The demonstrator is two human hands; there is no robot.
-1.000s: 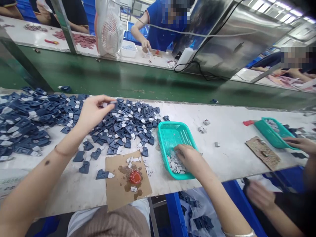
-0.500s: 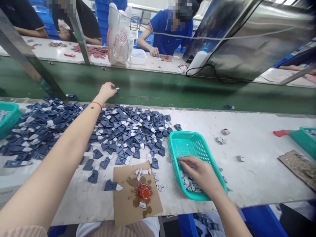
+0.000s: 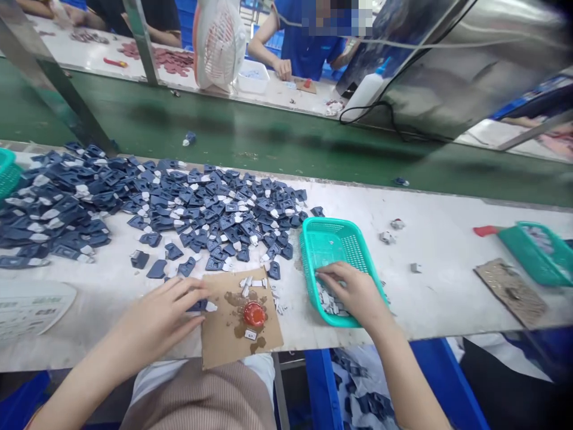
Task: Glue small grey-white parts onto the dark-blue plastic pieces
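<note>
As the head view looks down on the desk, the left hand lies at the left edge of a brown card, its grip parted around a blue piece. The piece sits between thumb and fingers, at the fingertip side of the palm; its long axis runs roughly left to right, with the white tip overlapping the card and pointing toward a red cap. The left hand is by far the nearer to it. Whether skin and piece touch is not clear.

The right hand reaches into a green basket, over grey chips. Its grip is narrow, thumb close to fingers; whether a chip is held cannot be told. Between the hands, on the card, lie white slips, the cap and a small label. A pile of blue pieces spreads beyond the left hand.

Hidden or uncertain: the left fingers cover the blunt end of the piece; the right hand masks some chips; the cap's contents are unclear; another basket is cut off at the left border.
</note>
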